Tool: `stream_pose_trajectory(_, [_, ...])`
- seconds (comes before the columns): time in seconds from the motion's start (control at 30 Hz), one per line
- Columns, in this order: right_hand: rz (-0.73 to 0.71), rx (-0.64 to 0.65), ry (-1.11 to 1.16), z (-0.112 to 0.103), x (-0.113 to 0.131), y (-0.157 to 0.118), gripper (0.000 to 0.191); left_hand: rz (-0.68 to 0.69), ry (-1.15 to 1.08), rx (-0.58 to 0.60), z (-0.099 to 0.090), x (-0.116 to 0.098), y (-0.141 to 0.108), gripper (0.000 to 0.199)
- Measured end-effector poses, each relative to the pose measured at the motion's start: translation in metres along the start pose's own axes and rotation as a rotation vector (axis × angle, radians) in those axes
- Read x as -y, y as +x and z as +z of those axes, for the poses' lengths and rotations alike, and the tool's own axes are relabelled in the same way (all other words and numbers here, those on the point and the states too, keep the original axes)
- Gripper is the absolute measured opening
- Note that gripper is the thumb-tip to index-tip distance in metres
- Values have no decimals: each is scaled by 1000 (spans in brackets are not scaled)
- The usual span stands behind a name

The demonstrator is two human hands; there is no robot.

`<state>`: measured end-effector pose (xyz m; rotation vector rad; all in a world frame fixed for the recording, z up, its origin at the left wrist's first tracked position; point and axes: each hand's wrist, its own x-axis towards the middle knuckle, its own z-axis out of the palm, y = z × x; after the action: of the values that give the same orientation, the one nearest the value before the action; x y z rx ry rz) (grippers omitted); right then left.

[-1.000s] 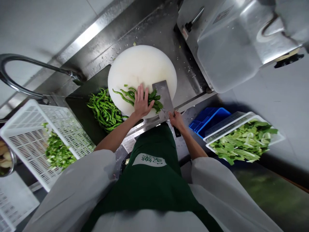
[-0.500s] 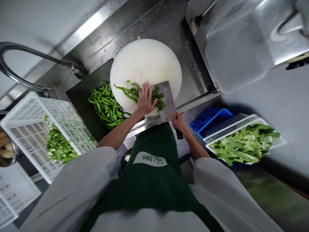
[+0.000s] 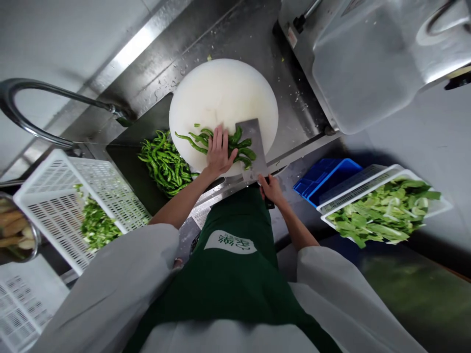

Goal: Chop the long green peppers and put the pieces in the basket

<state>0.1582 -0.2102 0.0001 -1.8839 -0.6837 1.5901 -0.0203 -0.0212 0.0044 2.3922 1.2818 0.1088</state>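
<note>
A bunch of long green peppers [image 3: 241, 147] lies across the lower part of a round white cutting board [image 3: 221, 93]. My left hand [image 3: 218, 153] rests on the bunch, fingers stretched out and thumb apart, covering its middle. In my right hand [image 3: 270, 189], closed round the dark handle, is a cleaver [image 3: 254, 142]. Its broad blade is tilted flat on the board's right side, and the right ends of the peppers overlap it. A short cut piece of pepper [image 3: 197, 125] sits above the bunch.
Many green peppers [image 3: 165, 164] fill part of the sink [image 3: 123, 152], under a curved faucet [image 3: 55, 88]. A white basket [image 3: 55, 171] with chopped greens stands left. On the right are a metal machine [image 3: 368, 73], a blue crate [image 3: 327, 179] and a basket of leafy greens [image 3: 382, 211].
The view has shifted slightly. The cleaver blade now sits a little further under the peppers' right ends, its handle nearer my apron. My left hand stays on the bunch.
</note>
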Motion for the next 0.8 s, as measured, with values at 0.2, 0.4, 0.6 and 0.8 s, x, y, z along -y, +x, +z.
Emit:
stream_pose_trajectory(0.2, [-41, -119, -93, 13, 16, 4, 43, -19, -65, -16, 1, 0, 3, 86])
stream_pose_trajectory(0.4, [-14, -115, -140, 17, 11, -2, 43, -9, -93, -22, 4, -1, 4, 87])
stream_pose_trajectory(0.6, [-78, -146, -92, 41, 19, 13, 41, 29, -92, -45, -15, 6, 1, 85])
stream_pose_trajectory(0.8, [-18, -97, -18, 30, 6, 11, 41, 11, -88, -39, -16, 30, 5, 89])
